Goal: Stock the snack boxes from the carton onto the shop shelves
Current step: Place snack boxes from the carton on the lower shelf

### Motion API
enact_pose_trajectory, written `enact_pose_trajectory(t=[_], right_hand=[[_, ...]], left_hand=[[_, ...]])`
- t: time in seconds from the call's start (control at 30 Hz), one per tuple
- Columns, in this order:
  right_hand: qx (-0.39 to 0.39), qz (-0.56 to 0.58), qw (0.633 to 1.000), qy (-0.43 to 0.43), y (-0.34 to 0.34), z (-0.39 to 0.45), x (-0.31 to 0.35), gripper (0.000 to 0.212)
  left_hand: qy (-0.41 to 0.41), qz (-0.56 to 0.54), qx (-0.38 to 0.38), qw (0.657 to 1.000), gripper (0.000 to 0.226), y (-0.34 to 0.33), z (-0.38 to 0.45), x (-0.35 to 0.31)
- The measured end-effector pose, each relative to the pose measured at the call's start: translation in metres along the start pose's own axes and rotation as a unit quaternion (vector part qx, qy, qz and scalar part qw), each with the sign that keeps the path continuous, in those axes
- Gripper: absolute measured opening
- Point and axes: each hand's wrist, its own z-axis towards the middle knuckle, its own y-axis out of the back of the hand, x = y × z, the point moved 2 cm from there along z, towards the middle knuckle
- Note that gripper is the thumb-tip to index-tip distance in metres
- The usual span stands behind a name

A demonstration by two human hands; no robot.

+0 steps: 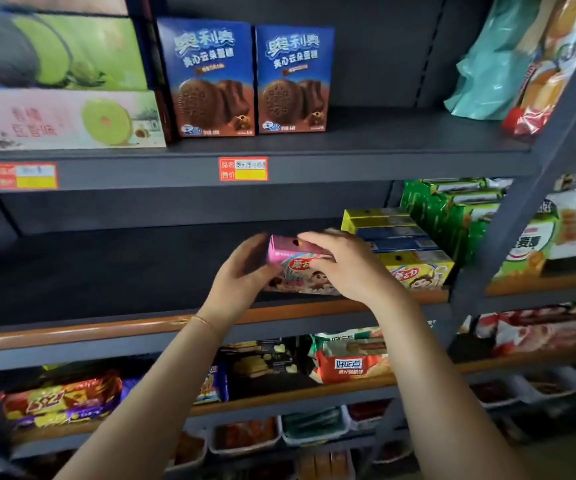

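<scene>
Dim, soft light; blurred, warped edges.

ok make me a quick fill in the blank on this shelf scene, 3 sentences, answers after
1. Both hands hold a ____ snack box at the middle shelf.
2. On the shelf above stand ____ blue cookie boxes side by side.
3. The yellow snack box lies to the ____ of the held box.

Missing words: pink; two; right
</scene>
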Motion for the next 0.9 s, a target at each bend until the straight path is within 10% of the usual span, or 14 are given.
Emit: enact_pose_trajectory(t=[0.47,0.67,0.9], right_hand=[[-0.004,-0.144,0.989,0.015,-0.028,-0.008,-0.011,0.055],[-0.197,0.038,0.972,0.123,-0.055,-0.018,0.055,0.018],[0.025,0.216,0.965,0.143,-0.192,-0.022,0.193,0.017]], left_hand=[[-0.020,0.256,0.044,0.966,0.052,-0.014,0.007,0.022],[-0.049,0.131,-0.135,0.981,0.021,0.057,-0.045,0.004],[0.094,0.107,-0.222,0.965,0.027,0.212,-0.142,0.077]])
